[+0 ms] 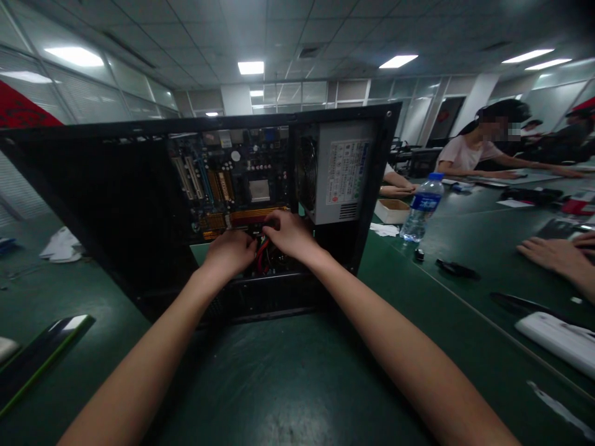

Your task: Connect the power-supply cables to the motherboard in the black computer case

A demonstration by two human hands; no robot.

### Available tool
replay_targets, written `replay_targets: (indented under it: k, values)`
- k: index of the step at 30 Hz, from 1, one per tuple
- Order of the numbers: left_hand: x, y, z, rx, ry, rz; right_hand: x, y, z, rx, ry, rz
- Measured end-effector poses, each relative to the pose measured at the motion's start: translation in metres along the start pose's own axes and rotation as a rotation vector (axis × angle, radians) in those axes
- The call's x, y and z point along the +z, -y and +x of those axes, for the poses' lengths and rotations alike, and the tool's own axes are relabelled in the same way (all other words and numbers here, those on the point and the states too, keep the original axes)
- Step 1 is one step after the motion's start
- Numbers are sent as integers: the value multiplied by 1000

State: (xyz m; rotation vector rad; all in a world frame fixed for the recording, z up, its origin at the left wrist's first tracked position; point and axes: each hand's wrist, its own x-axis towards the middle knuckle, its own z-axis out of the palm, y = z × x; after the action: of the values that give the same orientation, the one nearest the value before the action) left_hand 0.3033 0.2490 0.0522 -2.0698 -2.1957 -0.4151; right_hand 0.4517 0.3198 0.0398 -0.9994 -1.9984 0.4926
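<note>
A black computer case point(283, 116) stands on the table with its side off, showing the inside. Within it are a motherboard point(232, 179) with slots and a metal chip cover, and a grey power supply point(346, 170) at the upper right. Red cables point(263, 254) hang between my hands at the board's lower edge. My left hand point(231, 251) is closed just left of them, and what its fingertips hold is hidden. From the right, my right hand point(290, 232) pinches at the cables' upper end, thumb and fingers close together.
A water bottle point(423, 207) and a small box point(393, 211) stand right of the case. Farther right lie a black object point(455, 269) and a white power strip point(558, 334). A green-edged dark object point(44, 356) lies at left. Other people sit along the table, one person's hand point(543, 251) resting at right.
</note>
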Motion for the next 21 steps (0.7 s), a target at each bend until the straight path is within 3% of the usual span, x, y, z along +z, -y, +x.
replay_targets:
  k: [4,6,7,10,12,18,21]
  values:
    - [-4,-3,-4,-13,-237,-1,2,-3,6,56,-12,184]
    - [-5,-2,-4,18,-266,-154,1,-4,8,97,-20,314]
    - [-5,-1,-4,46,-203,-263,1,-4,9,113,-19,379]
    - [-2,2,-3,119,158,-619,-1,-3,9,155,9,505]
    - [0,4,-3,137,309,-777,-1,-3,7,164,33,496]
    - [-4,10,-3,122,399,-962,0,0,0,84,9,72]
    - [-6,12,-3,110,440,-1037,-2,5,-3,116,8,-80]
